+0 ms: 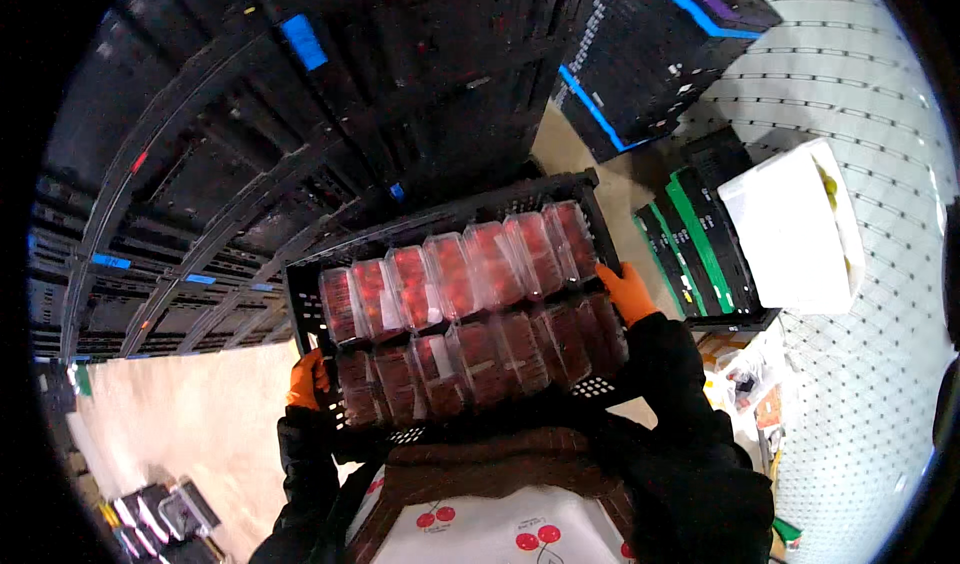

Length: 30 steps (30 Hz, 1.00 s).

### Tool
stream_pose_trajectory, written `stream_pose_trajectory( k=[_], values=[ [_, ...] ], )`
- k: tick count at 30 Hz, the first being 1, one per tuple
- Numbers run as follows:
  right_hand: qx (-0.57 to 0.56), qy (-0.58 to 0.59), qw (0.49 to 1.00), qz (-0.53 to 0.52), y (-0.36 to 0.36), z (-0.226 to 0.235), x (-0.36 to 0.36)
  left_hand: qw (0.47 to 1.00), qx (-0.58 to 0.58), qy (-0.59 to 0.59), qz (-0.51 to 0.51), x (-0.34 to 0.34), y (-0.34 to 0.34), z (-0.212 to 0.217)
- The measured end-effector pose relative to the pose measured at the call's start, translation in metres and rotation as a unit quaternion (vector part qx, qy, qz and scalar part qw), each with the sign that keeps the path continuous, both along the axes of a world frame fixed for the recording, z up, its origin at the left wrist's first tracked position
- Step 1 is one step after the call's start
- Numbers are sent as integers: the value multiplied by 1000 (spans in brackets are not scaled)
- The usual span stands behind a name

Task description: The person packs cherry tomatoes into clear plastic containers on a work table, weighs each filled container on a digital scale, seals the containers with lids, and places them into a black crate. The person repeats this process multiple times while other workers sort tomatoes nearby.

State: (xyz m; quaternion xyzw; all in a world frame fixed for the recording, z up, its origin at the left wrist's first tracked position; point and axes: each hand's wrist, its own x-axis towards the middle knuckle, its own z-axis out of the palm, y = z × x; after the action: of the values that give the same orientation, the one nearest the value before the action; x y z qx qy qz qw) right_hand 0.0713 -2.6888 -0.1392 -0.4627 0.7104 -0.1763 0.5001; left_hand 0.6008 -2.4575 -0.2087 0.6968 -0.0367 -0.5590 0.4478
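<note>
In front of my body I hold a black plastic crate (440,226) by its two short ends. Two rows of clear plastic punnets (450,274) fill it, standing on edge, with red fruit inside; the fruit's kind is hard to make out. My left hand (308,380), in an orange glove, grips the crate's left end. My right hand (628,294), gloved in orange too, is closed on the right end. Some of the fingers are hidden behind the crate walls. The nearer row of punnets lies in shadow.
Tall stacks of black crates (200,144) rise ahead and to the left. Another dark stack with blue edging (660,54) stands far right. Green and black folded crates (700,244) sit beside a white box (790,224). At lower left, goods (160,519) lie on the floor (190,414).
</note>
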Motion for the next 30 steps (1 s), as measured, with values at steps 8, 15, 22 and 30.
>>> stream_pose_trajectory(
  k=[8,15,22,30],
  values=[
    [28,-75,990,-117,-44,-85,-82,993,113,-12,-25,-70,-70,-7],
    [-22,17,980,-196,31,-101,-197,978,76,-41,-190,-134,-213,-34],
    [85,-85,821,-558,138,-98,-198,890,6,-111,-443,-230,-385,-57],
    [62,-230,722,-650,241,-134,-131,755,-97,-263,-593,-310,-462,-54]
  ],
)
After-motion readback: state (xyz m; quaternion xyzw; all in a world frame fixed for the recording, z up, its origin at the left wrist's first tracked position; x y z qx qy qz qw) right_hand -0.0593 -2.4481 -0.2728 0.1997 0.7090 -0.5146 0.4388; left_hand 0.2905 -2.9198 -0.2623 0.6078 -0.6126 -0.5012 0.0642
